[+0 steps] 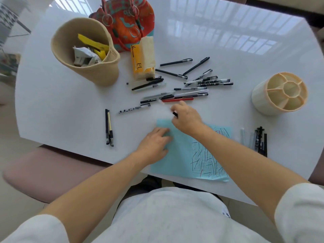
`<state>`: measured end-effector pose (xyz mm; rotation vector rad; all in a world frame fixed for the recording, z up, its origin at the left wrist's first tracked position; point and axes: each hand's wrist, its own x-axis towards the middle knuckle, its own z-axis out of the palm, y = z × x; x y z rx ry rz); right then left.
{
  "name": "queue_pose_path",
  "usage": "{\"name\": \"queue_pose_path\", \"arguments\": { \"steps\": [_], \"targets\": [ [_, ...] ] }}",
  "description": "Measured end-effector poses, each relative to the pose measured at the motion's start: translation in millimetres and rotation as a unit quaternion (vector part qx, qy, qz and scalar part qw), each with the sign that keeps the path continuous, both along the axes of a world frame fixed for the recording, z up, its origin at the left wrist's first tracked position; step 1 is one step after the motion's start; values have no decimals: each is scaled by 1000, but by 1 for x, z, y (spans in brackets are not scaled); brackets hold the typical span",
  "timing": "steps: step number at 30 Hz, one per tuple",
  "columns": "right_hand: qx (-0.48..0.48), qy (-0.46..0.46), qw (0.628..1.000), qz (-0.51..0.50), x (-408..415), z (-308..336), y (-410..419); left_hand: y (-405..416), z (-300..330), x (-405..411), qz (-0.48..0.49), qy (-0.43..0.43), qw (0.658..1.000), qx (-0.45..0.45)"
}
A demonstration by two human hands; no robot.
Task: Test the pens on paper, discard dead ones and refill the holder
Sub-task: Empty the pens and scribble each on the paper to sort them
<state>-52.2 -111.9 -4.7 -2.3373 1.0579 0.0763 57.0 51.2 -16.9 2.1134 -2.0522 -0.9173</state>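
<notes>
A light blue paper [177,160] covered in scribbles lies at the table's near edge. My left hand [155,143] rests flat on its left side, fingers spread. My right hand [188,119] is at the paper's far edge, closed around a black pen [175,114] whose end sticks out. Several pens [184,94] lie scattered just beyond, a red pen [178,99] among them. The cream pen holder [273,102] with empty compartments stands at the right. A beige waste bin [98,72] with crumpled paper stands at the far left.
Two pens [109,128] lie apart at the left, and a small group of pens [260,141] lies right of the paper. A yellow tissue pack [142,58] and a red patterned bag [126,20] sit behind the scattered pens. A pink chair seat [43,172] is below left.
</notes>
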Motion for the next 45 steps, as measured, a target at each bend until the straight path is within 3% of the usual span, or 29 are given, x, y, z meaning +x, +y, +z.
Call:
{"name": "queue_pose_path", "arguments": {
  "steps": [3,5,8,11,15,19,21,24,31,37,42,45],
  "targets": [
    [93,-141,971,-172,-48,16,4,-11,8,-2,65,65,996,-15],
    [210,-208,917,-269,-75,26,16,-21,17,-9,116,126,985,-6],
    [334,-292,829,-340,-101,32,43,-34,30,-26,127,241,960,67],
    [361,-323,791,-372,-113,31,68,-39,36,-38,90,286,949,97],
    [326,-335,776,-423,-116,21,86,-37,36,-39,82,228,967,83],
    [258,-344,734,-525,-120,11,80,-29,26,-20,32,35,998,41],
    [238,-322,772,-494,-123,7,74,-23,22,-7,19,-7,999,33],
    [207,-261,849,-409,-115,1,75,-23,16,-5,-9,17,1000,-3],
    [94,-175,933,-302,-92,-10,75,-19,0,-12,-21,33,999,-28],
    [54,-136,952,-269,-90,-11,69,-20,1,-10,2,43,999,-30],
    [55,-109,940,-319,-108,-6,65,-20,2,-10,9,48,999,-18],
    [103,-155,923,-336,-116,0,65,-21,3,-11,11,48,999,-10]
  ]
}}
